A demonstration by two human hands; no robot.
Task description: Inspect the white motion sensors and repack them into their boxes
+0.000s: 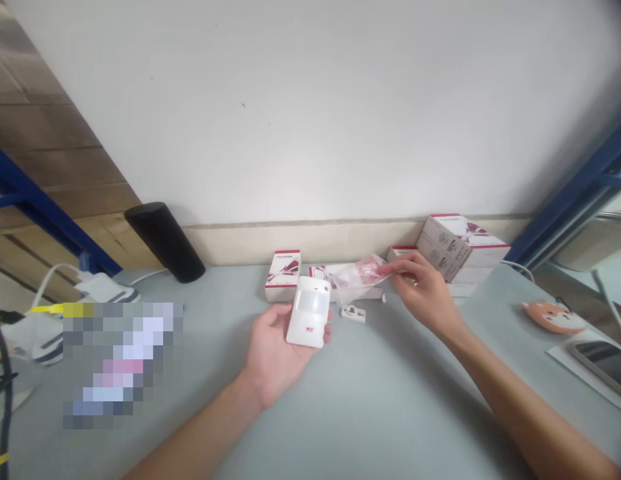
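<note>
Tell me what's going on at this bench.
A person is at a grey bench, with a white motion sensor resting upright in their left hand. Their right hand pinches a clear plastic bag with something reddish inside, held just above the bench. A small white plastic part lies on the bench between the hands. White-and-red boxes stand behind them against the wall, some stacked at the right.
</note>
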